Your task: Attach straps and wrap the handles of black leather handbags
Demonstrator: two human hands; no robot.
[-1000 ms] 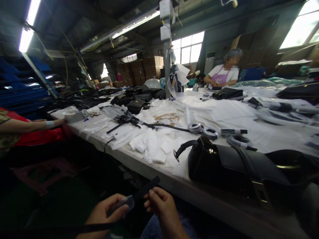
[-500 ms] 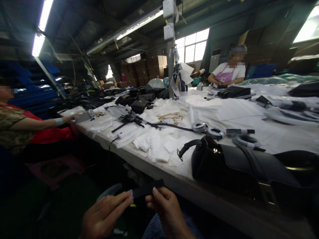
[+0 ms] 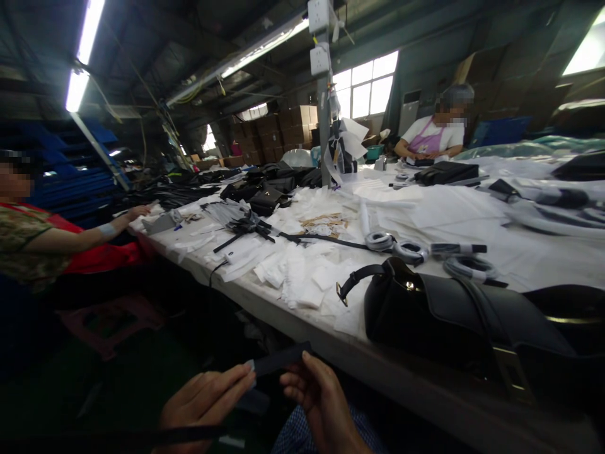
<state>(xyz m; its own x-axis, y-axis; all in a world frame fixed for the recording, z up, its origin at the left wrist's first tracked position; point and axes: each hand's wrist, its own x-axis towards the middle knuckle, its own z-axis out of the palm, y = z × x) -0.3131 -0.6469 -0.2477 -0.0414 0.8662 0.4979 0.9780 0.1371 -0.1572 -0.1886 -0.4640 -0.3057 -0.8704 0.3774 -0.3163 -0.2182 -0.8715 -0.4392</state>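
A short black strap end (image 3: 282, 360) stretches between my two hands, just in front of the table edge. My left hand (image 3: 205, 400) pinches its near end, where a bit of pale wrapping shows at the fingertips. At the far tip, the thumb of my right hand (image 3: 324, 394) presses on the strap, its other fingers curled below. A dark band (image 3: 189, 435) crosses low in front of my left wrist; whether it belongs to the same strap I cannot tell. On the table to the right lies a black handbag (image 3: 454, 315) with gold-coloured fittings and a buckled strap.
White sheets (image 3: 302, 277), bundled black straps (image 3: 248, 221) and wrapped coils (image 3: 378, 240) cover the table. A metal post (image 3: 324, 126) rises mid-table. One co-worker (image 3: 432, 135) works across it; another person's arm (image 3: 89, 236) reaches in from the left. A pink stool (image 3: 111, 315) stands below.
My right thumb has slid closer to the strap's tip. The dark band has come into view by my left wrist. At left, the co-worker's hand has moved out over the white sheets.
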